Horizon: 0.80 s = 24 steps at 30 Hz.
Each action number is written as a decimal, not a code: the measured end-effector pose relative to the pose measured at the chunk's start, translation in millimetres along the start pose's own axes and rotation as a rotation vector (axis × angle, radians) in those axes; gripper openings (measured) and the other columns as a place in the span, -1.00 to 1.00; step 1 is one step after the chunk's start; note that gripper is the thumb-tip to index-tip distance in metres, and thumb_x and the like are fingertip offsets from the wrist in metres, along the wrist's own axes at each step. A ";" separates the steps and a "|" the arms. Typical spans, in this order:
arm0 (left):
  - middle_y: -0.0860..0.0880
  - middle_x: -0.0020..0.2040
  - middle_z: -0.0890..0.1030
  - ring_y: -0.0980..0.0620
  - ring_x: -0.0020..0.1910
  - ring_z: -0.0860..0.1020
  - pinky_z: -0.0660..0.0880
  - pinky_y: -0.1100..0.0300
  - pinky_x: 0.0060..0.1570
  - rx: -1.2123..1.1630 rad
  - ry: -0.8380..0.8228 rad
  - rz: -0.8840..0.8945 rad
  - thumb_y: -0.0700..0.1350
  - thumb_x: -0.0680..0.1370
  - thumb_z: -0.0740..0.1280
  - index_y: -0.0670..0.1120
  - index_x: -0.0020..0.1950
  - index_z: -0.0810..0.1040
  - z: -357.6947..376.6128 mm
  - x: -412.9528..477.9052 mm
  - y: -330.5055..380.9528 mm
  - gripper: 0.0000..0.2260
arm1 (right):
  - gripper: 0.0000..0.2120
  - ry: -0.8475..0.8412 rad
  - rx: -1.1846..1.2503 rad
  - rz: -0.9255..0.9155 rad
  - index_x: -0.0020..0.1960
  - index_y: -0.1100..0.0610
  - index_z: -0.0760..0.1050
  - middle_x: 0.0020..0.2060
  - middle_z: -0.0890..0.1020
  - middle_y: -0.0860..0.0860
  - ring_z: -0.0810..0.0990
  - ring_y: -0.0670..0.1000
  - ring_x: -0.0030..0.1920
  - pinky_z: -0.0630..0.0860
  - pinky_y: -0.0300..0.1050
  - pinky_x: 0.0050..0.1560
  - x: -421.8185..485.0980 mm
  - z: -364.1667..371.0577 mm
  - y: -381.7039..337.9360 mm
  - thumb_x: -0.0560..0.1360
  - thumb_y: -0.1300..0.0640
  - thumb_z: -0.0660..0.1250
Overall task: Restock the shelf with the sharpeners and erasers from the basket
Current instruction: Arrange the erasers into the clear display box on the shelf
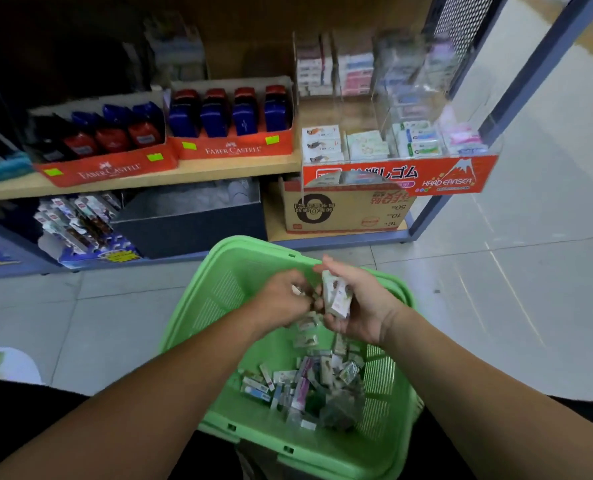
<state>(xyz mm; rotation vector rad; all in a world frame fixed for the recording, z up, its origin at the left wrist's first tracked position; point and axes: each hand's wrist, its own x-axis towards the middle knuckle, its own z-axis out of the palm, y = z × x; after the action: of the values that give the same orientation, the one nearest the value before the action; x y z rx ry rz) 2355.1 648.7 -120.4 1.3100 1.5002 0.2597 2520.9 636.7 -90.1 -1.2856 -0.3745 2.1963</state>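
Holding a short stack of erasers [336, 295], we note white packs with pale print, too blurred to read. They stand on end in the right hand [362, 308]. Its palm faces left, the thumb lies along the top and the fingers curl under and round the stack, gripping it. The left hand [276, 299] reaches in knuckles up, fingers bent, pinching one small pale pack [297, 290] at the fingertips. The pack sits just beside the stack; we cannot tell whether they touch. Both hands hang over the far half of the green basket [250, 245]. Below them a loose heap [302, 382] of packs lies toward its near right corner. On the shelf [219, 166] beyond, two red trays [232, 150] at left carry blue and red sharpeners [215, 114]. At right a clear display [454, 178] marked HARD ERASER is part filled. A cardboard box [343, 213] sits beneath it.
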 end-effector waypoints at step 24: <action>0.21 -0.03 0.58 0.13 0.01 0.55 0.55 0.13 0.01 0.538 0.449 0.506 0.04 0.51 0.53 0.08 -0.05 0.72 -99.3 19.8 171.3 -0.93 | -0.85 0.599 -1.032 -0.667 -0.04 -0.07 0.69 -0.15 0.72 -0.12 0.72 -0.04 -0.13 0.62 -0.21 -0.08 -72.4 -15.8 -188.6 0.43 0.03 0.61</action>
<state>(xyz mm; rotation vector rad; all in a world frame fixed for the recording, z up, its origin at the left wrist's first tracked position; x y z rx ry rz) 2378.4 773.2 33.1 2.1765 1.6469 0.5260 2623.7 744.5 47.2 -1.8485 -1.5263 0.9368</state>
